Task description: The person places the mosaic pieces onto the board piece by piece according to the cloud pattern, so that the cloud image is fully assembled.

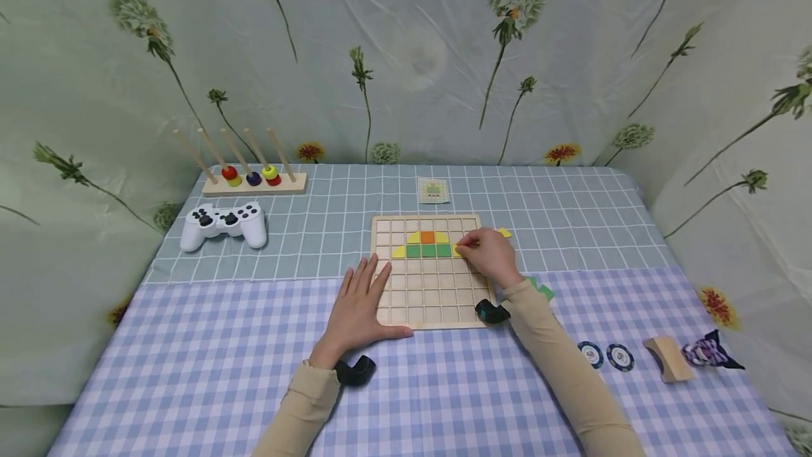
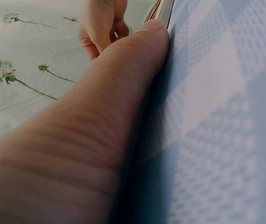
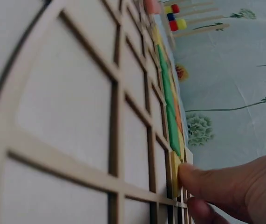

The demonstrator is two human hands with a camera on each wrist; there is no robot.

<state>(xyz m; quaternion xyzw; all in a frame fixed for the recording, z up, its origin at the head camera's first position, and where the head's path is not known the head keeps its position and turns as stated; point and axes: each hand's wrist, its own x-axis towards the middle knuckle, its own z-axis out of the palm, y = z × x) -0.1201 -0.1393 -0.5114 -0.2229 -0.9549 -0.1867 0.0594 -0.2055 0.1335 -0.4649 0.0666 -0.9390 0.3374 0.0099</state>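
Note:
A wooden grid board point(image 1: 421, 295) lies at the middle of the table. Across one of its upper rows run several green tiles point(image 1: 428, 251), with an orange tile point(image 1: 428, 238) above them and yellow tiles beside it. My right hand point(image 1: 491, 254) pinches a yellow tile point(image 3: 175, 172) between thumb and fingers, at the cell just right of the green row. Its fingertips partly cover that tile in the head view. My left hand point(image 1: 358, 309) lies with fingers spread at the board's left and front edges, the thumb along the near edge.
Loose green tiles point(image 1: 539, 289) and a yellow tile point(image 1: 505, 233) lie right of the board. A pattern card point(image 1: 433, 190) is behind it. Back left are a white game controller point(image 1: 223, 224) and a peg stand point(image 1: 254, 185). Poker chips point(image 1: 620, 357) and a wooden arch block point(image 1: 669, 358) lie front right.

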